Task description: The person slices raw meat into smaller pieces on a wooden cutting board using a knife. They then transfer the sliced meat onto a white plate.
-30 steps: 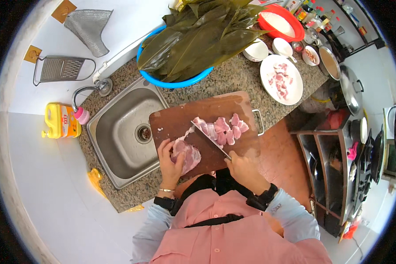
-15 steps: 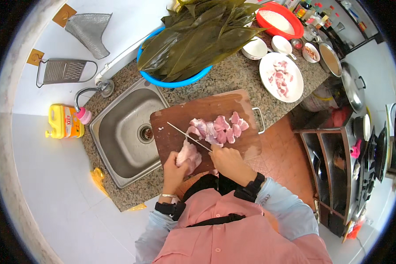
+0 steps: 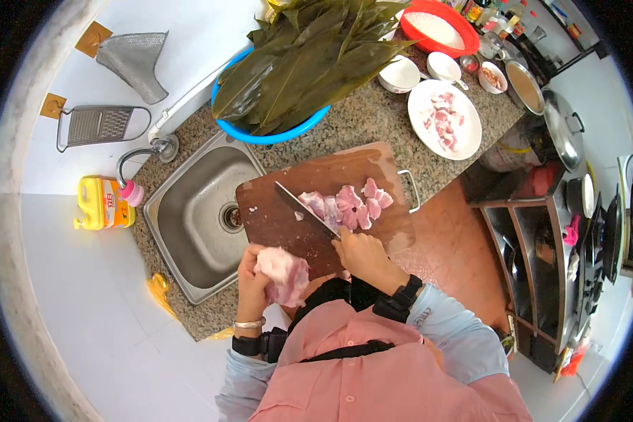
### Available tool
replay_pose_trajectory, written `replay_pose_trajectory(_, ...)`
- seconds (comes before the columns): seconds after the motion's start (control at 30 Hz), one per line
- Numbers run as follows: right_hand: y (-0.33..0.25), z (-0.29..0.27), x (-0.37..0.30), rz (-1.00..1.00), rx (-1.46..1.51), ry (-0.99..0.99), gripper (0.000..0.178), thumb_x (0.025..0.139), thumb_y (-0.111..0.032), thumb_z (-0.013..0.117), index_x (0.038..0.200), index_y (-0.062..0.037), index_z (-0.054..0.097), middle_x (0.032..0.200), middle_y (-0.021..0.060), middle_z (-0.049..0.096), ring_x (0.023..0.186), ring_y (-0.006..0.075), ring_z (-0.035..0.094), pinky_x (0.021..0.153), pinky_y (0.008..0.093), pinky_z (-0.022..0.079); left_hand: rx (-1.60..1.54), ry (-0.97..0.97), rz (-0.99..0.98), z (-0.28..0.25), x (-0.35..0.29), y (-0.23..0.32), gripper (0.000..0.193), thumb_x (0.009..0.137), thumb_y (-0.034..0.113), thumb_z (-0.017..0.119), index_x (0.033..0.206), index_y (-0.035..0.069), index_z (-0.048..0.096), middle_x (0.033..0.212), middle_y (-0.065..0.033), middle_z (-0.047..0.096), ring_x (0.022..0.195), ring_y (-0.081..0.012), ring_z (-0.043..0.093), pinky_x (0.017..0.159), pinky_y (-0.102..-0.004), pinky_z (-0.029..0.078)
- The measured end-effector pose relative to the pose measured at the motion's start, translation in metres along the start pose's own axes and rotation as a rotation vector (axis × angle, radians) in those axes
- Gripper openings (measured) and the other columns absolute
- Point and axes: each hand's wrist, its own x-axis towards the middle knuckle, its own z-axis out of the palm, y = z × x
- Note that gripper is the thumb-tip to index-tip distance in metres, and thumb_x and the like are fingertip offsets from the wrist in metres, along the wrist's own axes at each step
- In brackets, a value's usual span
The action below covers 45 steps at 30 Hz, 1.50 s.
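Observation:
My left hand [image 3: 252,276] grips a chunk of raw meat [image 3: 283,274], pale with fat on top and pink below, lifted at the near left edge of the wooden cutting board [image 3: 267,224]. In my right hand [image 3: 362,257] is a knife [image 3: 306,209], its handle covered by my fingers. The blade slants up and to the left over the board, beside the cut meat pieces [image 3: 352,205]. Those pink pieces lie in a row across the middle of the board. A small whitish scrap sits left of the blade.
Left of the board is a steel sink [image 3: 197,218] with a faucet [image 3: 144,151]. Behind stands a blue basin [image 3: 278,137] heaped with long green leaves [image 3: 302,70]. At the back right are a white plate [image 3: 418,130] of meat slices, bowls and a red basin [image 3: 464,49].
My left hand has raised the meat chunk off the board and drawn it left and toward me. The knife's blade has turned, showing its flat side, while my right hand stays nearly in place.

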Motion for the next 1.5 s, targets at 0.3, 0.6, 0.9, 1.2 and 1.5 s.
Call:
replay_pose_trajectory(0.3,0.007,-0.001,-0.016,0.031,0.082,0.055,0.024,0.095,-0.027,0.052,0.097,-0.0031,0.052,0.066,0.0249,0.063,0.062,0.0460,0.063,0.059,0.0567,0.049,0.421,0.153,0.052,-0.009,0.052,-0.060,0.034,0.086,0.018,0.070,0.111,-0.001,0.055,0.101,-0.0088,0.062,0.094,-0.0156,0.058,0.084,-0.0288,0.046)
replay_pose_trajectory(0.6,0.000,-0.006,-0.049,-0.119,0.021,0.077,0.018,0.094,-0.020,0.052,0.091,-0.0033,0.046,0.059,0.0178,0.060,0.054,0.0379,0.063,0.046,0.0480,0.049,1.174,0.291,0.687,0.006,0.048,-0.059,0.034,0.084,0.010,0.068,0.115,0.001,0.057,0.114,-0.0163,0.058,0.102,-0.0340,0.057,0.090,-0.0390,0.046)
replay_pose_trajectory(0.9,0.002,0.012,-0.046,-0.238,-0.164,0.034,0.010,0.084,-0.009,0.053,0.089,-0.0045,0.046,0.064,0.0147,0.063,0.053,0.0302,0.065,0.044,0.0408,0.051,0.991,0.306,0.429,-0.009,0.050,-0.097,0.026,0.081,0.004,0.067,0.105,-0.001,0.058,0.108,-0.0180,0.057,0.098,-0.0361,0.056,0.084,-0.0399,0.047)
replay_pose_trajectory(1.2,-0.008,0.005,-0.038,-0.244,-0.188,-0.015,0.010,0.083,-0.007,0.053,0.089,-0.0029,0.047,0.061,0.0147,0.063,0.053,0.0295,0.066,0.045,0.0400,0.051,1.101,0.264,0.603,-0.008,0.058,-0.086,0.031,0.078,0.008,0.069,0.106,0.000,0.057,0.104,-0.0188,0.056,0.097,-0.0386,0.054,0.082,-0.0431,0.046)
replay_pose_trajectory(1.5,-0.019,-0.002,-0.024,-0.164,-0.182,-0.163,0.012,0.083,-0.007,0.053,0.091,-0.0013,0.046,0.060,0.0192,0.063,0.054,0.0336,0.066,0.047,0.0435,0.052,1.060,0.254,0.474,-0.020,0.061,-0.098,0.034,0.077,0.006,0.069,0.107,-0.002,0.057,0.103,-0.0197,0.056,0.093,-0.0393,0.053,0.079,-0.0443,0.046)
